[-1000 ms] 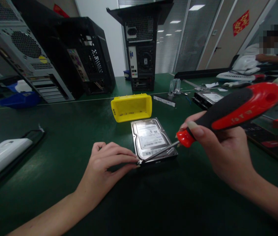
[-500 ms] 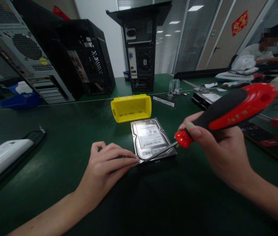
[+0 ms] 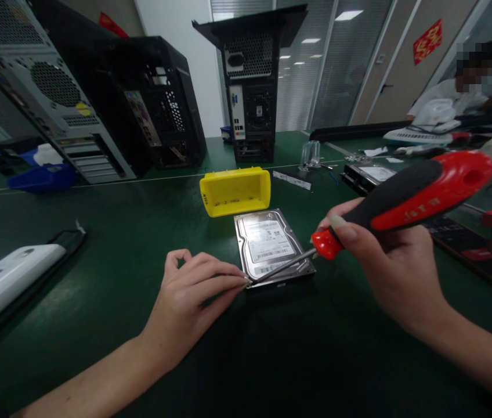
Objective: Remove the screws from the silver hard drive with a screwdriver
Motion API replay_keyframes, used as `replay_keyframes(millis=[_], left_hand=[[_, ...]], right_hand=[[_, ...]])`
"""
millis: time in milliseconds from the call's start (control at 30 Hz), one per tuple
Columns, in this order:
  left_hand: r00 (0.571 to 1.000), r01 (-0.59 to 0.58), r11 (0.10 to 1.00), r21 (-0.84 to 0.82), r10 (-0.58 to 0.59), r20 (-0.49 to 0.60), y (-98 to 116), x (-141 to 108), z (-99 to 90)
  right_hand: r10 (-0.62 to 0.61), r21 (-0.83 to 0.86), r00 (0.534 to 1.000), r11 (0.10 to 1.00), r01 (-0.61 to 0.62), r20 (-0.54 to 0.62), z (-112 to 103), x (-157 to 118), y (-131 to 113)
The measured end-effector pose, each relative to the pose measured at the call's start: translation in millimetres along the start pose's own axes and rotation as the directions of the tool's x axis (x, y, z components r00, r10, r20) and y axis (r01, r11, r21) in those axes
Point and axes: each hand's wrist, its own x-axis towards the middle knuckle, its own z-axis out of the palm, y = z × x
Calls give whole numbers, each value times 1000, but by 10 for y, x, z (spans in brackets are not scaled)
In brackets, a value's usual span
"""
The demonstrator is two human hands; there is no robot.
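Observation:
A silver hard drive [image 3: 271, 238] with a white label lies flat on the green table. My right hand [image 3: 396, 273] is closed round a screwdriver [image 3: 411, 194] with a red and black handle. Its metal shaft slants down to the left across the drive, and the tip is at the near left corner. At that same corner the fingertips of my left hand [image 3: 200, 290] are pinched together beside the tip. Whatever they hold is too small to make out. Just behind the drive stands a yellow bin [image 3: 235, 191] with several small screws inside.
Computer cases [image 3: 252, 116] stand at the back and left. A white power strip [image 3: 15, 278] lies at left. On the right are another hard drive [image 3: 370, 174], a dark phone-like slab [image 3: 481, 249] and a clear plastic piece [image 3: 310, 154]. A person [image 3: 441, 96] sits far right.
The whole view has shifted slightly to the right. Both hands keep their grips, and the screwdriver tip stays at the same corner of the hard drive.

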Motion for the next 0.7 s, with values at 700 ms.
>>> replay_keyframes(millis=[700], left_hand=[[999, 36, 999, -15, -36, 7, 32, -2, -23]], right_hand=[[-48, 10, 999, 999, 48, 15, 21, -21, -20]])
